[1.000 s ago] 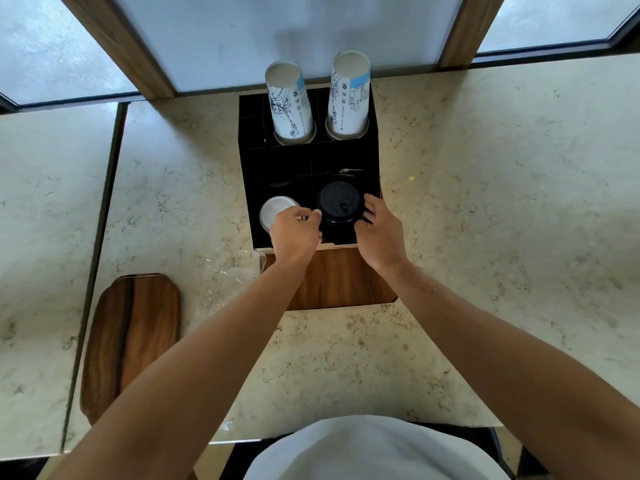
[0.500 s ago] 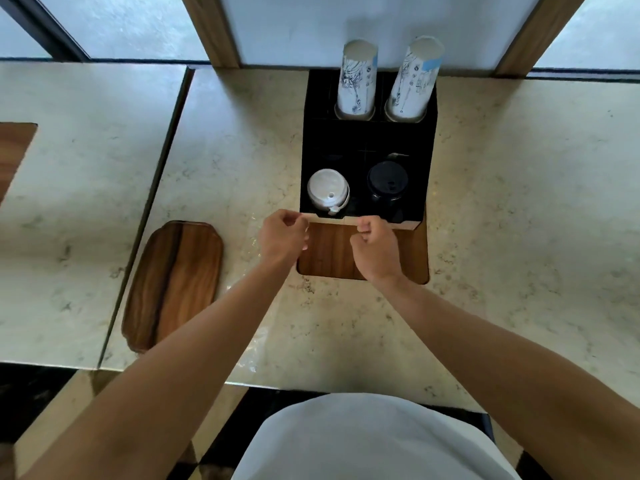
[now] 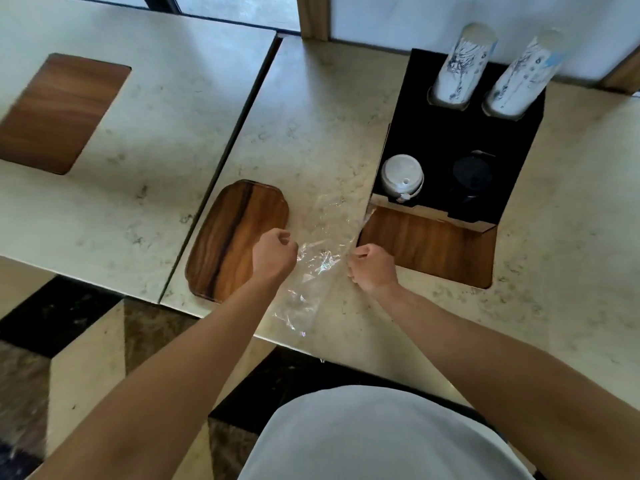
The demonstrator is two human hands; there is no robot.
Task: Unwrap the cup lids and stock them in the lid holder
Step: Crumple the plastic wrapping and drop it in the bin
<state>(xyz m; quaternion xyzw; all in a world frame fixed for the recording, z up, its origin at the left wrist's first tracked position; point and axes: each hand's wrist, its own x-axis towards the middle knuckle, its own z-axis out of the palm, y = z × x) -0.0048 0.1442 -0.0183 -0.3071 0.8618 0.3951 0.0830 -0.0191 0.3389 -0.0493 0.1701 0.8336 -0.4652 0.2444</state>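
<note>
1. Head view: left hand (image 3: 273,256) and right hand (image 3: 372,268), both w/ fingers curled, sit at either edge of the crumpled clear plastic wrap (image 3: 320,261) at centre frame; whether they actually pinch it, can't tell.
2. White lid stack (image 3: 401,176) and black lid stack (image 3: 472,176) sit in the black lid holder (image 3: 460,133), right of frame.
3. Step, prob.: stocking done, wrap cleanup. Next: bunch the wrap, lift it off the marble counter (image 3: 311,133).

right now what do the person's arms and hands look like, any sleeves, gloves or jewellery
Both forearms are bare up to the frame edge: no sleeves show. The left hand and the right hand wear no gloves, and no rings, watch or wristband are visible. The only clothing in view is a plain white garment over the torso at the bottom of the picture.
</note>
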